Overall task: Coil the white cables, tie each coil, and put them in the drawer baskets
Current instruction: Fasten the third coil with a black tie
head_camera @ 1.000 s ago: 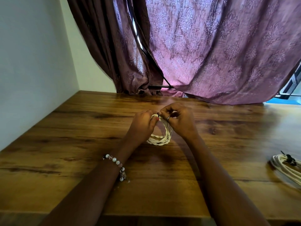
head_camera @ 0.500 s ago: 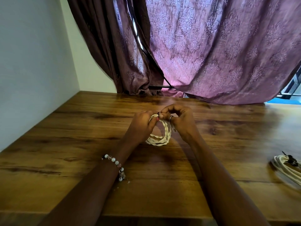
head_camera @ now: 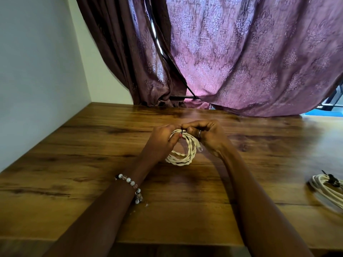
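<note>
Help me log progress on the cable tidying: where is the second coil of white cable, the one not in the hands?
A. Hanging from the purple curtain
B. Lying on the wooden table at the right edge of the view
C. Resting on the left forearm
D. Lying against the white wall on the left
B: the second coil of white cable lies on the wooden table at the far right, with a dark tie on it, apart from both hands.

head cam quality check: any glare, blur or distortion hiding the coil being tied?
Head view: backlit curtain throws glare on the far table; hands' shadow falls near the coil, which stays sharp; wide-angle bends the edges, smearing the second coil at right.
</note>
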Demonstrator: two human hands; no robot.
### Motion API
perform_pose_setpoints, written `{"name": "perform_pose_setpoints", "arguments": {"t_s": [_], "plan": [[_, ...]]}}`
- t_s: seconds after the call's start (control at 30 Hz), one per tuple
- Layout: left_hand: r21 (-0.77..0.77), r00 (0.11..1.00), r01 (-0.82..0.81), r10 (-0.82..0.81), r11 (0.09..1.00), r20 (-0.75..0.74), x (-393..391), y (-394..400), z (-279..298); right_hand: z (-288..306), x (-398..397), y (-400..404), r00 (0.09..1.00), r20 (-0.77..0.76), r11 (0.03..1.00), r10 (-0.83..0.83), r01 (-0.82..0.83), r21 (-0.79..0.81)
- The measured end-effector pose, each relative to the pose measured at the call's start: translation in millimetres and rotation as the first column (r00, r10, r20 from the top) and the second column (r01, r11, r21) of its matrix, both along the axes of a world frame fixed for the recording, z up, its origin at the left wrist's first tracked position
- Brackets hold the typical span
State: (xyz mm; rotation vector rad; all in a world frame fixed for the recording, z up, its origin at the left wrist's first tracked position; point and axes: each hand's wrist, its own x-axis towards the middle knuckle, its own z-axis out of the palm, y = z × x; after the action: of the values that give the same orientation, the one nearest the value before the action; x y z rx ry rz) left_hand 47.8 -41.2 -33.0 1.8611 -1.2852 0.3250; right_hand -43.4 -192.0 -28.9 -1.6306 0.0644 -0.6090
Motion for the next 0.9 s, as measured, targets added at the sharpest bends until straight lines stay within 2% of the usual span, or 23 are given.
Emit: {"name": "perform_pose_setpoints", "arguments": {"t_s": [0.27,0.5,0.7,0.9], "plan": [[0.012,1.0,0.024,-0.024,1.0,-0.011,0.8,1.1,2.3,4.6,-2.9,4.5,1.0,0.018,0.999,0.013,-0.014,0.031],[0.003,0.998,0.049,-0.049,0.999,-0.036,0.4,2.9,4.2,2.3,-2.0,4.2,0.999,0.016,0.99,-0.046,0.048,-0.131],[0.02,0.996,0.049,-0.047,0.999,-0.075,-0.2,3.6,4.4,2.9,-1.3,5.2,0.995,0.011,0.973,-0.094,0.095,-0.211],[-0.018,0.994,0.068,-0.07,0.998,-0.089,-1.2,7.0,7.2,1.8,5.1,9.2,0.983,0.087,0.938,-0.159,0.178,-0.298]]}}
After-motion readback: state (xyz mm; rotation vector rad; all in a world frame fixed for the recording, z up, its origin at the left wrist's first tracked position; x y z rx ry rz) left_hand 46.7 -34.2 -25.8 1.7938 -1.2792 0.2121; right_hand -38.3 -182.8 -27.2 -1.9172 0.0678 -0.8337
